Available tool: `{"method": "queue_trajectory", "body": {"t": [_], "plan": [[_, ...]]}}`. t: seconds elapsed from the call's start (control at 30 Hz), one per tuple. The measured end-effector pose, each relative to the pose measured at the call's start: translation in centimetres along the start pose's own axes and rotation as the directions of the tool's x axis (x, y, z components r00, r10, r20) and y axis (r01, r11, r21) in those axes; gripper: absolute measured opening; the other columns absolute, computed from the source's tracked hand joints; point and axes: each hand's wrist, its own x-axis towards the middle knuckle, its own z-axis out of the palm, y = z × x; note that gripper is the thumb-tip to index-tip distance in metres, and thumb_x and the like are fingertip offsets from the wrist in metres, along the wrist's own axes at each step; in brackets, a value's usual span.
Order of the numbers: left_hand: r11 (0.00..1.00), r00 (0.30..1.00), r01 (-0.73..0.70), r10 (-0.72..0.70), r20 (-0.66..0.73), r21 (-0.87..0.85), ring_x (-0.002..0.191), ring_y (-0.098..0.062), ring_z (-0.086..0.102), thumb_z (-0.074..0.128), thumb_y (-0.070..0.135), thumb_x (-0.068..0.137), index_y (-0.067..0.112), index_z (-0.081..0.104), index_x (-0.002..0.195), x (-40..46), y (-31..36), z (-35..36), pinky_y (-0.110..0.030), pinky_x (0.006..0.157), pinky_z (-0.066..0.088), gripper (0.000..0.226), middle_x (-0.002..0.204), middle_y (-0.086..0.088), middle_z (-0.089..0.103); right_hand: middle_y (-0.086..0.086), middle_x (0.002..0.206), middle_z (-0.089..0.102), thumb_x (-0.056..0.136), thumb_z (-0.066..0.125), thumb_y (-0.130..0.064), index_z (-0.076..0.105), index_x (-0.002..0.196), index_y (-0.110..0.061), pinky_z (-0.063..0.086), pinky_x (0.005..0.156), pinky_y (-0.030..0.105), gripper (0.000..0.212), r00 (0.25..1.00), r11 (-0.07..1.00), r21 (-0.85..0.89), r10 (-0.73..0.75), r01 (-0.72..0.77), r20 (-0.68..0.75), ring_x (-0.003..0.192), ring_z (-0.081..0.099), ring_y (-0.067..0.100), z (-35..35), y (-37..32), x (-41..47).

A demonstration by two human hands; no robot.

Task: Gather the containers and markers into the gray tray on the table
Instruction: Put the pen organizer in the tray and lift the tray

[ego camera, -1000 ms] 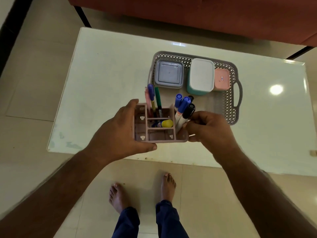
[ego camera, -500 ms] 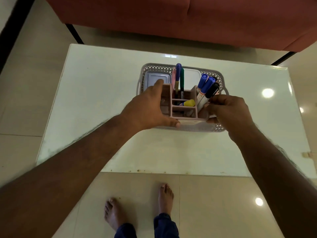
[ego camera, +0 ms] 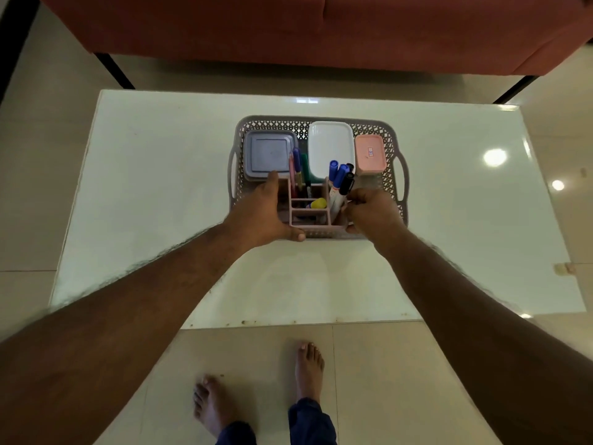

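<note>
Both hands are holding a pink organizer (ego camera: 309, 207) of markers (ego camera: 339, 181) in the near part of the gray tray (ego camera: 393, 175).

In the head view, at frame centre, the left hand (ego camera: 258, 216) is gripping the organizer's left side, fingers reaching along its far wall and thumb curling under its near edge. The right hand (ego camera: 372, 213) is curling round the organizer's right side, fingers bunching just beside the blue and black marker caps. The organizer is sitting between the two hands, inside the tray's near wall. Behind it in the tray, a gray box (ego camera: 269, 154) is lying at left, a white box (ego camera: 330, 149) in the middle, and a pink box (ego camera: 369, 153) at right. The tray is resting on the white table (ego camera: 160, 175).
</note>
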Motion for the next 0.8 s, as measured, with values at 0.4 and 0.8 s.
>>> {"method": "queue_trajectory", "body": {"t": [0.4, 0.8], "plan": [[0.984, 0.938, -0.164, 0.175, -0.298, 0.062, 0.121, -0.021, 0.051, 0.071, 0.037, 0.077, 0.019, 0.04, 0.142, -3.7, -2.1, -0.4, -0.04, 0.101, 0.046, 0.074, 0.135, -0.004, 0.053, -0.003, 0.098, 0.073, 0.081, 0.061, -0.025, 0.07, 0.11, -0.024, 0.057, 0.086, 0.043, 0.031, 0.959, 0.992, -0.108, -0.098, 0.071, -0.266, 0.092, 0.069, 0.022, -2.7, 2.3, -0.3], [0.947, 0.904, 0.247, -0.301, -0.303, -0.205, 0.141, -0.024, 0.038, 0.054, 0.06, 0.09, 0.022, 0.023, 0.153, -1.7, -5.9, -1.1, -0.047, 0.113, 0.035, 0.08, 0.157, -0.004, 0.034, 0.004, 0.145, 0.05, 0.085, 0.064, -0.043, 0.035, 0.146, -0.016, 0.043, 0.104, 0.04, 0.073, 0.913, 0.968, -0.248, -0.062, -0.045, -0.404, 0.128, 0.052, 0.025, -4.6, 4.7, 1.8]]}}
